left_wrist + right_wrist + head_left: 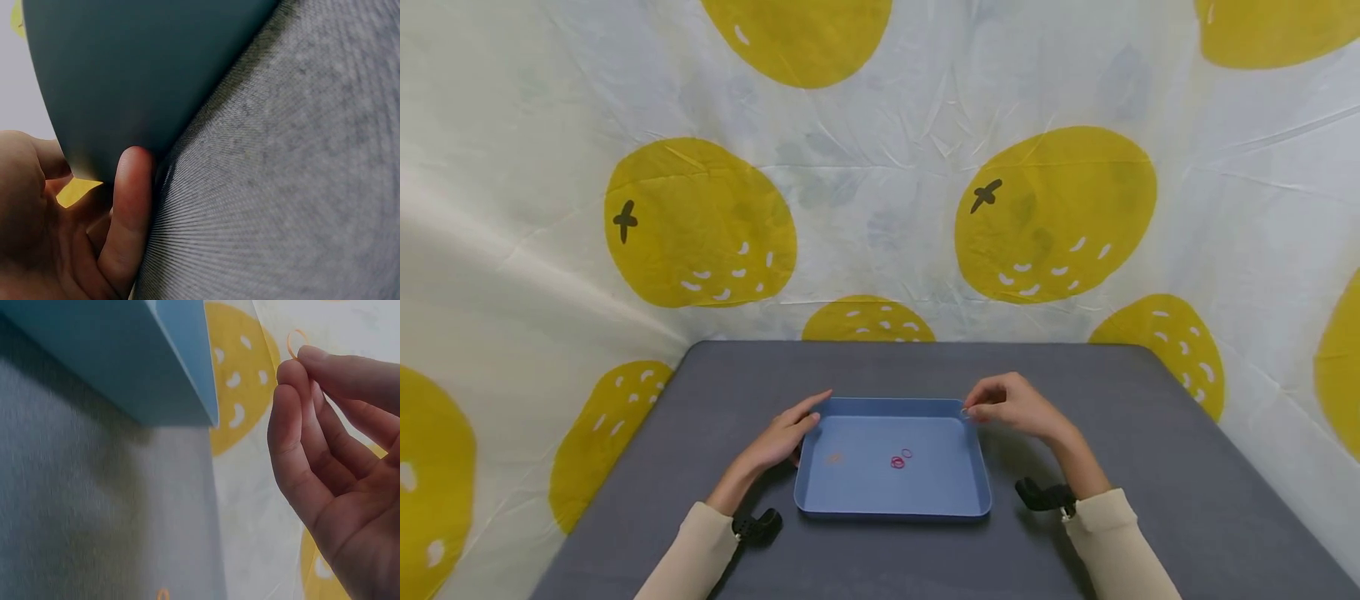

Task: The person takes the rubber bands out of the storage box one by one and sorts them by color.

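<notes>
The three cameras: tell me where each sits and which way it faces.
Head: looks forward and down at the flat blue plastic tray on the grey table; shows both hands and sleeves.
Left wrist: low beside the left hand, facing the tray wall.
Right wrist: beneath the right hand, whose fingertips pinch a small orange rubber band.
Shared: tray and table.

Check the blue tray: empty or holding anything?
Not empty. The blue tray lies flat on the grey table and holds red rubber bands plus a faint orange one.
</notes>
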Motion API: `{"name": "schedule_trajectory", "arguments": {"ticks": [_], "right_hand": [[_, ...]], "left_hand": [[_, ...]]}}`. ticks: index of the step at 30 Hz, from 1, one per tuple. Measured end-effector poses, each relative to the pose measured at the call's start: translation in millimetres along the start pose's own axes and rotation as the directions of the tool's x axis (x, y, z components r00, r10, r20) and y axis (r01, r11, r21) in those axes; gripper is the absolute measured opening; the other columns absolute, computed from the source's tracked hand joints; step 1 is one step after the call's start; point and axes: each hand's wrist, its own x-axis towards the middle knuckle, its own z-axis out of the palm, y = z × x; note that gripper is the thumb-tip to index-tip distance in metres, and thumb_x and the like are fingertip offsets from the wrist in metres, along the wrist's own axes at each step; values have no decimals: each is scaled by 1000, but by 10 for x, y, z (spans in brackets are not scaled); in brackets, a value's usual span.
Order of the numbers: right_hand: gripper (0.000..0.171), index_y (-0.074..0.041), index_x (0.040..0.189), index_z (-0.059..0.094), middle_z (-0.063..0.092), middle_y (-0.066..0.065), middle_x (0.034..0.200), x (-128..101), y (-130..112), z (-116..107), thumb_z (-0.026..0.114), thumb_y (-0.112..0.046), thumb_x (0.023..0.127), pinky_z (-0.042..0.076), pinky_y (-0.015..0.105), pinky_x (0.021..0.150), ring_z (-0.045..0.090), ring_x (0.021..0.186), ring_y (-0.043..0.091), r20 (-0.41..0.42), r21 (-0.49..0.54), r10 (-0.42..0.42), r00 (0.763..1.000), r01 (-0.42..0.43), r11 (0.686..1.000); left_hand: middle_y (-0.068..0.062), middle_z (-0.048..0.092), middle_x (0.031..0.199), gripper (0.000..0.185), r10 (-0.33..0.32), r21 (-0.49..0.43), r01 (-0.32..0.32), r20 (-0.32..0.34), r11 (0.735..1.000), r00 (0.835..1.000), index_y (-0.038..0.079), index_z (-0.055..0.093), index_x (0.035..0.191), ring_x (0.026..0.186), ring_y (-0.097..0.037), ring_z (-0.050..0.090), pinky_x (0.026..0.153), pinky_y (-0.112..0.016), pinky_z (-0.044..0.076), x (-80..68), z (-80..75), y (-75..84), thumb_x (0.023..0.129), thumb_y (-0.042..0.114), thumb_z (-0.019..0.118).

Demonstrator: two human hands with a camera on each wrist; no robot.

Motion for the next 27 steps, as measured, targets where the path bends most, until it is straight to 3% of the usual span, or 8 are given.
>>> {"name": "schedule_trajectory", "arguments": {"ticks": [4,8,14,23,27], "right_hand": [[14,3,102,77,76,21,96,-63,114,-91,73,-9,96,63,42,75,73,82,33,-25,6,0,1000,0,1000],[15,2,104,77,75,26,99,-126,217,-196,72,-10,97,63,41,76,74,84,33,-36,19,38,999,-37,999],[16,4,103,76,73,31,97,-249,316,-369,71,-10,98,61,40,67,71,77,30,-76,2,102,992,-103,995],[19,7,107,75,75,23,100,-443,477,-568,69,-10,99,62,37,75,71,81,25,-115,-22,200,973,-204,979],[18,7,106,74,75,20,95,-504,540,-635,68,-9,99,59,33,72,69,77,21,-127,-81,223,966,-234,969]], "left_hand": [[-19,33,166,51,-2,3,2,5,1000,1000,30,31,164,53,-21,55,53,-41,58,-5,0,-2,114,31,39],[-18,32,166,50,-10,1,10,0,1000,1000,32,31,164,52,-21,54,53,-42,58,-10,0,-9,114,32,40],[-19,38,162,49,-20,-6,20,-11,1000,1000,36,33,162,51,-23,54,53,-42,56,5,-8,-33,114,31,40],[-21,43,157,49,-32,-15,32,-12,999,999,36,34,162,51,-22,54,52,-42,56,8,-7,-29,113,33,42],[-16,41,160,49,-49,-12,49,-19,999,999,38,34,162,52,-23,54,53,-42,57,7,-16,-16,113,37,42]]}}
